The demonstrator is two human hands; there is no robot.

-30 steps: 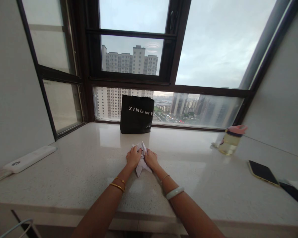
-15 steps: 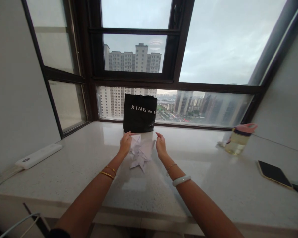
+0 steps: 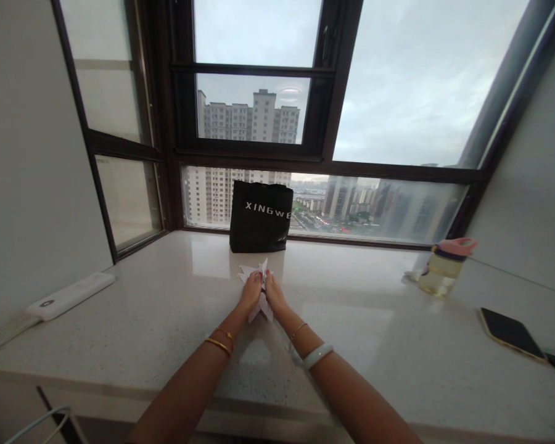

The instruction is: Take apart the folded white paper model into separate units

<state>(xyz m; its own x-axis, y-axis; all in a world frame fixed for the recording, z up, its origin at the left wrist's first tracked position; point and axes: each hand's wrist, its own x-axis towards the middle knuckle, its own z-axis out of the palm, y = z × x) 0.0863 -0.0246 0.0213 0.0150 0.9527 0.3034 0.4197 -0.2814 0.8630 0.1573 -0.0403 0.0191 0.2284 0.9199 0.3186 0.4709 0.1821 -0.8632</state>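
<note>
Head view: my left hand [image 3: 251, 294] and right hand [image 3: 274, 295] sit side by side, both pinching a folded white paper [image 3: 253, 271] on the pale counter [image 3: 166, 320]. I judge it light, thin and easily torn, best held at the folded edges. Beyond it stands a black bag [image 3: 260, 217].

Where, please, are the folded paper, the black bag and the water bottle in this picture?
folded paper [image 3: 251, 272]: head view, on the white flaps showing just above the hands.
black bag [image 3: 261, 225]: head view, on the middle of its front face.
water bottle [image 3: 438, 272]: head view, on the clear body below the pink lid.
</note>
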